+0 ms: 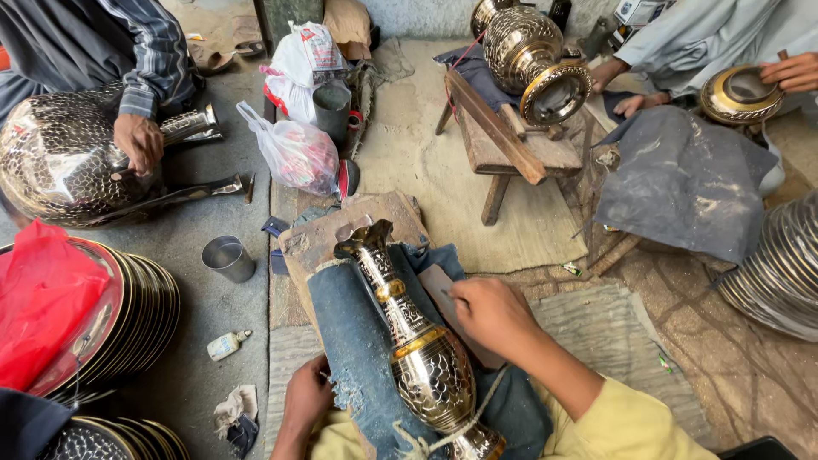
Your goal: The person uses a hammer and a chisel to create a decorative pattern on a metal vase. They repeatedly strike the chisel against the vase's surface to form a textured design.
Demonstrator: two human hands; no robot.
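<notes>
Left hand (308,393) curled on edge of denim-wrapped rest (354,341), grip contents cannot be told; engraved brass vase (417,341) lying lengthwise on denim; right hand (492,313) closed around thin tool beside vase; beyond, steel cup (227,258), wooden stool (503,145) bearing second vase (532,55)

We are in a metal-engraving workshop with work done on the floor (426,170). An engraved brass vase (417,341) lies on a wooden block (324,238). Behind it, a second vase (532,55) rests on a low wooden stand (503,145); left of it, stacked metal plates (136,315).
</notes>
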